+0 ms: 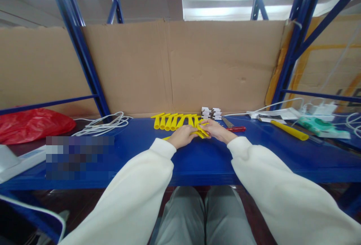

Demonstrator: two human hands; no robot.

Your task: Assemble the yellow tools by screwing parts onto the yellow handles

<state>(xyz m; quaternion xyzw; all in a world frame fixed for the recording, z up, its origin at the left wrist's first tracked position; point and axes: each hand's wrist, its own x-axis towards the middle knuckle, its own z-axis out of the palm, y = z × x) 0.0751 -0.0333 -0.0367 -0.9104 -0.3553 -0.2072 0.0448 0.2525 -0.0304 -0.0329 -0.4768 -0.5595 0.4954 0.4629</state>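
My left hand and my right hand come together over the blue tabletop. Both have their fingers closed on a yellow plastic piece with a hollow handle and a flat crosspiece, perhaps a small scraper; the fingers cover much of it. Another bit of yellow shows beside the left wrist. Just behind the hands stands a row of several matching yellow T-shaped pieces, their round open ends toward me. To the right of the row are stacks of small white pieces. A red-handled tool lies right of my right hand.
A loose yellow tube lies at right among papers, white cables and a green-and-white packet. Coiled white cable and a red plastic bag are at left. A cardboard panel stands behind, between blue posts.
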